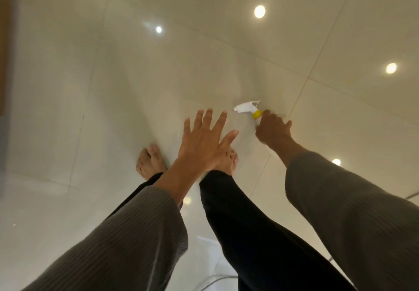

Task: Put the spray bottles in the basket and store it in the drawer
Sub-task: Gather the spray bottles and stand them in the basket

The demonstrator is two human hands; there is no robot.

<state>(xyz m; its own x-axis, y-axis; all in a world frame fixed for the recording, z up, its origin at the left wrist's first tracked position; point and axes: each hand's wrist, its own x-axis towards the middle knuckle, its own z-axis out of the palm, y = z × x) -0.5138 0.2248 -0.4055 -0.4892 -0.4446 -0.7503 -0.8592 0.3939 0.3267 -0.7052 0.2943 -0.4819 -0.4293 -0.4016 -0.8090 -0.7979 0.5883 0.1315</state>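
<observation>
From the head camera, the right hand (pixel 273 128) was wrapped around a spray bottle with a white trigger head and yellow collar (pixel 249 108); the hand covered the bottle's body, so its colour and shape could not be made out, and it probably hung clear of the floor. The left hand (pixel 204 140) was spread wide, fingers splayed, holding nothing, and it hid part of one bare foot. The glossy cream tiled floor (pixel 113 86) lay open ahead and to both sides. A brown wooden edge (pixel 4 41) was cut off at the left border.
</observation>
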